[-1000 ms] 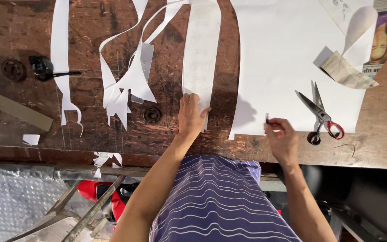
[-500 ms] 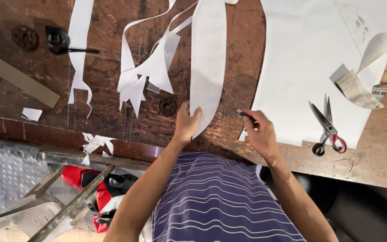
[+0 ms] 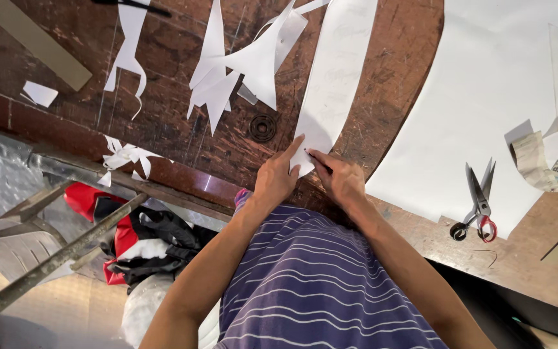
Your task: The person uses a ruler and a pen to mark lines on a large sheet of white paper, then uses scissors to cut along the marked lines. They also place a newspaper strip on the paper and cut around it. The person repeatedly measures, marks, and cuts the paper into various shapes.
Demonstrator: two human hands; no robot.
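Worn brown wooden tabletop (image 3: 182, 142), paper offcuts scattered on it. Long white paper strip (image 3: 337, 77) runs up and away from its near end, which sits right under both hands. Left hand (image 3: 278, 176) lies flat, fingers released, pinning that near end. Right hand (image 3: 342, 181), just right of the strip end, fingers pinched on a thin dark pencil (image 3: 316, 161), tip touching the paper. Black ring (image 3: 263, 127) left of the strip; scissors (image 3: 477, 203) well right; large white sheet (image 3: 485, 97) between.
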